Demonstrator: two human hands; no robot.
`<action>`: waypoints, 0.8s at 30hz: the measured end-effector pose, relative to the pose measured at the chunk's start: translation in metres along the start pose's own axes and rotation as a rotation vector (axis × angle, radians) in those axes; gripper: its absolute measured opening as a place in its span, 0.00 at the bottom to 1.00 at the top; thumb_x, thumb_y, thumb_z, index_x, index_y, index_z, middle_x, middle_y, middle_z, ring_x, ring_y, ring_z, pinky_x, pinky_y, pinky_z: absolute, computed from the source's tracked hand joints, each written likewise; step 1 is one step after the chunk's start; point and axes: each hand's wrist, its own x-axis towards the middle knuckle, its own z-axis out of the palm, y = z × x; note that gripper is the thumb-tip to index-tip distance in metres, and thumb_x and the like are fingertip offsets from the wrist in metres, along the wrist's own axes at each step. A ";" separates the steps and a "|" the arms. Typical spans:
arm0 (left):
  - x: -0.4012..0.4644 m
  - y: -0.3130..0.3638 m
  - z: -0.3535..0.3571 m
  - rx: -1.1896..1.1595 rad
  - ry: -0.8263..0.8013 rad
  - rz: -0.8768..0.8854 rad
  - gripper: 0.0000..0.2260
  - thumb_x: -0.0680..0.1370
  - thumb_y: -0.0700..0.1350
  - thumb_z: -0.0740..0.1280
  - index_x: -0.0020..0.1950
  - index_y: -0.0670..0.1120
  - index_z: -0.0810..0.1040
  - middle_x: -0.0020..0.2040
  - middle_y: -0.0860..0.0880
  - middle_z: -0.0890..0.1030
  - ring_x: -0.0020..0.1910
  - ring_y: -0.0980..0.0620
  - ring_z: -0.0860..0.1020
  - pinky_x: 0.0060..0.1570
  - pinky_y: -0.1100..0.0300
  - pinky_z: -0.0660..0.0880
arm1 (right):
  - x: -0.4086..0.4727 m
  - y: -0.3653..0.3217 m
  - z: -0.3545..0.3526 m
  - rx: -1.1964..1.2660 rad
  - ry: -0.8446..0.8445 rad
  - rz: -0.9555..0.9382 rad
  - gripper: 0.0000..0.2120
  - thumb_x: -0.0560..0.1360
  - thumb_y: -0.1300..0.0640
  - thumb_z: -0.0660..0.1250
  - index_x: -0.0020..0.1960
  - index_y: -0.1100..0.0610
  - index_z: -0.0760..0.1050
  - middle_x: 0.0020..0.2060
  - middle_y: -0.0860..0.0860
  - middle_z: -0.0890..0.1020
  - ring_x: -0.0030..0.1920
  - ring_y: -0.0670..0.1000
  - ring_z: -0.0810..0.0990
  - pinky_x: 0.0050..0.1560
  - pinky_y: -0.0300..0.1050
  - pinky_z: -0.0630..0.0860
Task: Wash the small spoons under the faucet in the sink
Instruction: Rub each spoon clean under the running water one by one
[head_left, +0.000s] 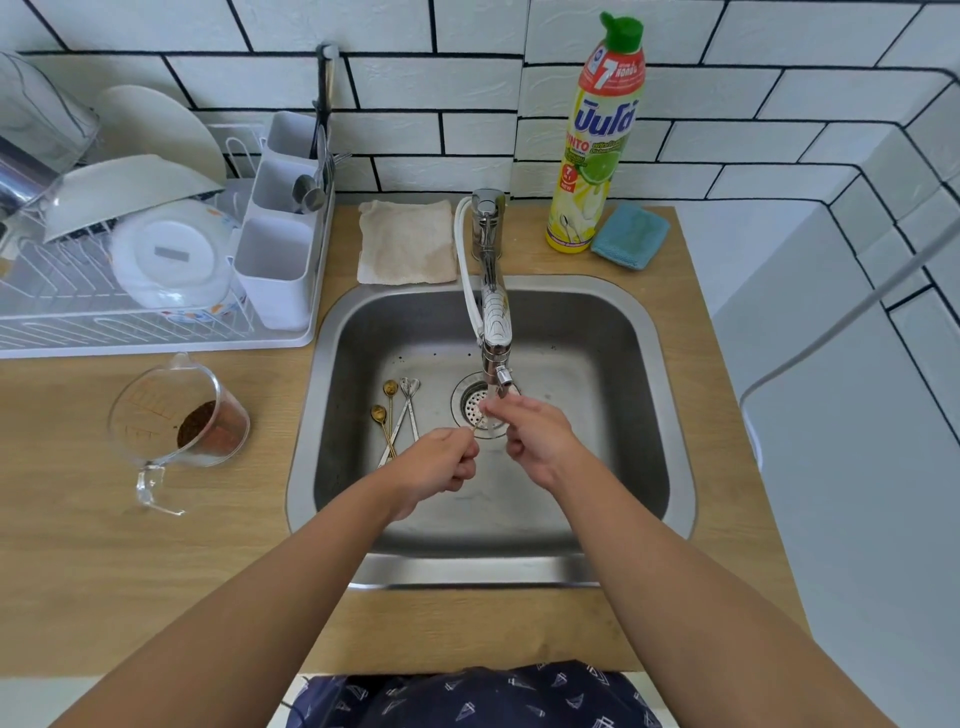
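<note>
1. Both hands are over the sink (670, 415), under the faucet (496, 332). The left hand (441, 462) has its fingers curled, pinching the thin handle of a small spoon (477, 425). The right hand (530, 426) has its fingertips closed on the spoon's far end at the spout.
2. Four more spoons (397, 415) lie on the sink floor just left of the drain (475, 408): two gold, two silver, handles crossing.
3. Judgement: this is the rinse of one spoon. To do it well, hold the bowl directly in the stream, rub both faces with the fingertips, and turn the handle with the left hand so that all sides get wet. Keep a firm pinch, as the drain sits directly below.
4. Hard to make out: the spoon's bowl is hidden by the right fingers. The water stream is faint, so the flow is uncertain. The colour of the held spoon is unclear.
5. The dish soap bottle (597, 145) and the blue sponge (631, 236) stand behind the sink, both untouched.
</note>
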 end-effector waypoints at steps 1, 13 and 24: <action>0.001 0.000 0.000 -0.005 0.007 -0.007 0.12 0.83 0.48 0.53 0.40 0.49 0.65 0.28 0.53 0.66 0.25 0.57 0.61 0.25 0.66 0.61 | -0.003 0.003 0.000 -0.047 -0.067 0.023 0.08 0.73 0.61 0.78 0.51 0.57 0.84 0.36 0.48 0.83 0.24 0.41 0.64 0.24 0.35 0.61; 0.000 -0.002 0.000 -0.036 -0.017 0.004 0.09 0.79 0.47 0.54 0.38 0.50 0.64 0.28 0.52 0.65 0.27 0.54 0.59 0.31 0.58 0.58 | -0.002 -0.002 0.004 0.072 -0.036 0.031 0.07 0.75 0.62 0.75 0.53 0.58 0.82 0.39 0.49 0.85 0.23 0.41 0.63 0.23 0.34 0.61; 0.005 -0.002 -0.002 -0.177 -0.024 -0.055 0.12 0.79 0.48 0.55 0.35 0.50 0.63 0.28 0.51 0.63 0.27 0.52 0.56 0.29 0.59 0.54 | -0.005 -0.008 0.004 0.028 -0.071 0.025 0.06 0.74 0.62 0.76 0.51 0.58 0.82 0.38 0.48 0.86 0.24 0.41 0.62 0.24 0.34 0.60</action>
